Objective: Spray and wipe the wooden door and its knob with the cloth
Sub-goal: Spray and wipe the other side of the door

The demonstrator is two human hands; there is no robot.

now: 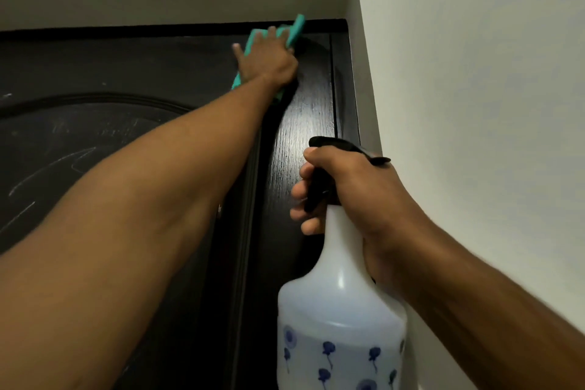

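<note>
The door (304,123) is dark, almost black wood with a fine vertical grain that catches a sheen along its right stile; to the left an arched raised moulding curves over a panel marked with pale scuffs and scratches. Its long axis runs up and down, and the top edge meets a grey-brown frame (190,0) set into a plain pale wall (474,73).

Near the door's top right corner the left hand (269,60) presses a cloth (292,32) flat against the wood — fingers straight and spread, reaching up toward the top edge. The cloth is soft and teal, crumpled into folds; one end sticks out past the fingertips toward the upper right, just touching the frame line, and another corner hangs below the wrist. The bare forearm stretches up to it from the lower left.

Lower down, in front of the right stile, the right hand (348,190) grips the neck of a bottle (342,310), its fingers curled round the black plastic trigger. The bottle stands nearly upright, long axis vertical, with the black spray head (335,144) at the top — its nozzle end points left toward the door. The body is smooth translucent white plastic, narrow at the neck and swelling to a rounded shoulder, printed with small blue flowers lower down.

The knob does not show here.
</note>
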